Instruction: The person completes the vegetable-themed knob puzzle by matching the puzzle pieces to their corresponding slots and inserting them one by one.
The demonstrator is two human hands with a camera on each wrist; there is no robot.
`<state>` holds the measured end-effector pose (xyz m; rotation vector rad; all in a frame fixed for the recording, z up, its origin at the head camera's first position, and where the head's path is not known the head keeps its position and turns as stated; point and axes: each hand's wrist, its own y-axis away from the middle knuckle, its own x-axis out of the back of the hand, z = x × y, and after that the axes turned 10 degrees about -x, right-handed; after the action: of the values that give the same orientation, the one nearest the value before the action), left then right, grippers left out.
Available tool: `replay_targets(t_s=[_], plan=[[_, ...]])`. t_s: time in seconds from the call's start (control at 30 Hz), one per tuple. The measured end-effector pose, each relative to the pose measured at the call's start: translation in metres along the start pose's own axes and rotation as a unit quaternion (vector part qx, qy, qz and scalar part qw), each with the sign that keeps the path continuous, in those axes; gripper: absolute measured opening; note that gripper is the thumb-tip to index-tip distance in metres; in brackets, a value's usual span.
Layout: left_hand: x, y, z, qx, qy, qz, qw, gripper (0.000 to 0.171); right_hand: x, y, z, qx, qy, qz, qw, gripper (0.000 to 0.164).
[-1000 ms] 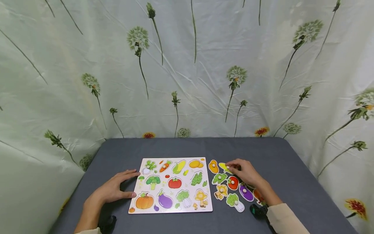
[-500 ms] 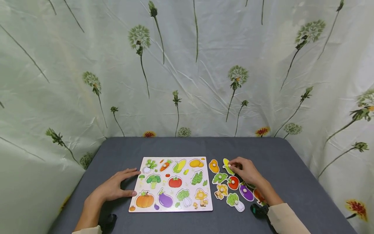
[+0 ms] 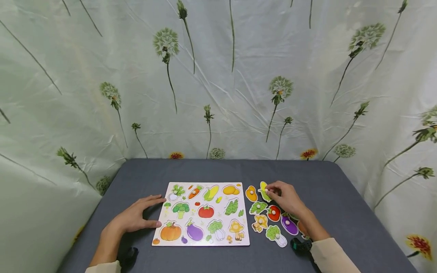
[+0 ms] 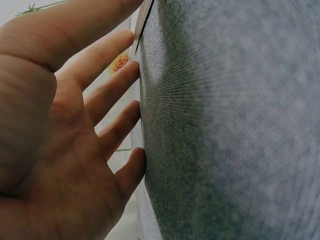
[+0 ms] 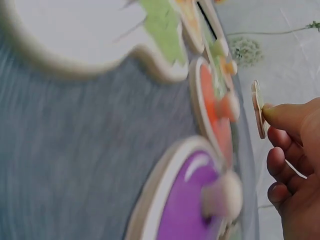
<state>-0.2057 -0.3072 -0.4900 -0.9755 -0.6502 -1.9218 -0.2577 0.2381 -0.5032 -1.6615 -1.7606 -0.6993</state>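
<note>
My right hand [image 3: 286,198] pinches a corn puzzle piece [image 3: 263,186] by its knob, at the far end of the loose pieces. In the right wrist view this piece [image 5: 257,110] stands on edge between thumb and fingers, raised off the cloth. A white puzzle board [image 3: 220,218] with printed vegetable shapes lies flat in the middle of the table. My left hand [image 3: 134,217] rests at the board's left edge, thumb and fingertips right at its rim. In the left wrist view its fingers [image 4: 112,82] are spread and fairly straight.
Loose knobbed pieces lie right of the board: a potato piece [image 3: 251,193], a tomato [image 3: 271,217], an eggplant [image 3: 288,226], a mushroom [image 3: 261,220], a bok choy [image 3: 273,232] and others partly under the right forearm. A flowered curtain [image 3: 218,76] hangs behind the grey table [image 3: 205,170].
The corn piece has turned from lying slantwise to more upright in the right hand's pinch and shifted slightly away from the other pieces. My left hand stays at the board's edge.
</note>
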Motion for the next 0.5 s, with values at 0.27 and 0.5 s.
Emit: replay_targets(t_s=[0.27,0.5], plan=[[0.0,0.0,-0.001,-0.002,-0.001,0.002,1.0,0.084,-0.009,-0.002,-0.026,0.003,-0.016,0.002,1.0,0.012],[0.0,0.0,0.0,-0.003,0.004,0.0,1.0,0.084,-0.022,-0.006,-0.046,0.002,-0.032,0.0,1.0,0.011]])
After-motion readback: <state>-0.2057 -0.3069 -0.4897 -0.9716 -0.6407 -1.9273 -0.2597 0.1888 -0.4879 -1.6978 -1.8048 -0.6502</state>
